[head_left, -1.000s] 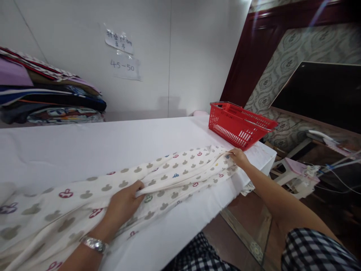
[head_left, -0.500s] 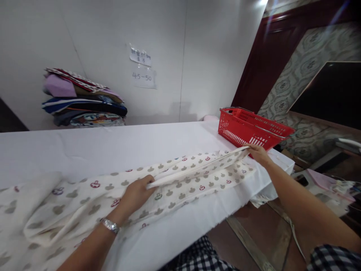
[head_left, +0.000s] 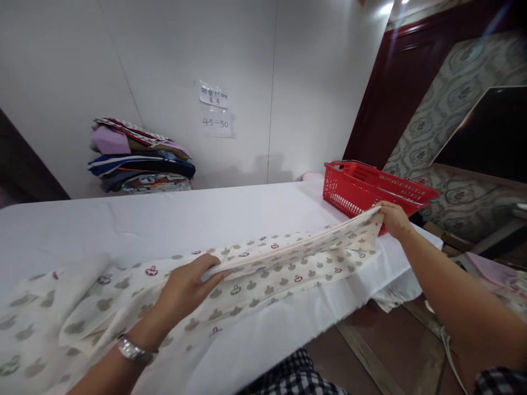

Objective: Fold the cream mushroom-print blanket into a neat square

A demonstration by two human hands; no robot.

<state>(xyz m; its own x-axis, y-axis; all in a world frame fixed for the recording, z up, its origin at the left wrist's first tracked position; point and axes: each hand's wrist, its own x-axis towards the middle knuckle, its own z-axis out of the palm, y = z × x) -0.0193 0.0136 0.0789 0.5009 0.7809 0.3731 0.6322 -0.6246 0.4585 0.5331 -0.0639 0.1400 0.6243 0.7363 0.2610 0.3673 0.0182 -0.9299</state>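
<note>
A long cream cloth [head_left: 284, 269] with a print of grey, red and blue mushroom-like shapes lies along the white-covered table. My left hand [head_left: 193, 282], with a silver watch on the wrist, is closed on its folded edge near the middle. At the far right end my right hand [head_left: 395, 219] pinches a corner of the same cloth. Between the two hands the edge is stretched taut and lifted off the table. To the left of my left hand, the fabric lies bunched and wrinkled.
A red plastic basket [head_left: 379, 189] stands at the table's right end, just behind my right hand. Folded fabrics [head_left: 142, 159] are stacked against the wall at the back left. Paper labels [head_left: 218, 122] are taped to the wall. The white table [head_left: 230, 206] ends at the front right.
Both hands still grip the cloth. The right hand has drawn its corner slightly right and up, so the edge is tauter and higher. The camera view has shifted a little.
</note>
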